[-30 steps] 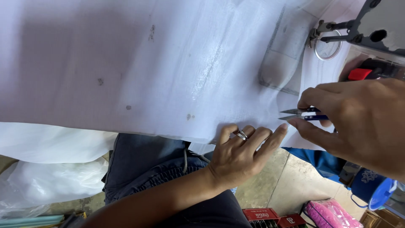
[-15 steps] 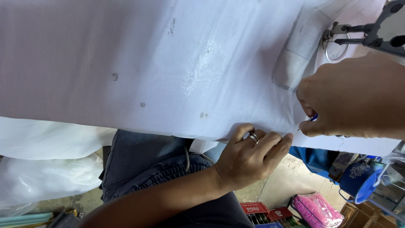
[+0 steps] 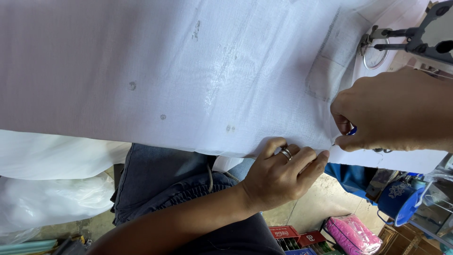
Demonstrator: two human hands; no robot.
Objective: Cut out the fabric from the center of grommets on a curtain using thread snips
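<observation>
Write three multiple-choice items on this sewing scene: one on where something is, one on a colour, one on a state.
1. Where does the left hand rest?
A. On the near edge of the white fabric
B. On the pink bundle on the floor
C. On the sewing machine

2. What colour is the bit of tool showing in the right hand?
A. Red
B. Blue
C. Yellow

3. How does the fabric lie in front of the person?
A. Rolled into a tube
B. Crumpled in a heap
C. Spread out flat

Answers:
1. A, since the fingers, one with a ring, press along the fabric's near edge.
2. B, since a blue piece shows between the pinched fingers.
3. C, since the cloth stretches smooth across the view, with a sewn pocket visible.
</observation>
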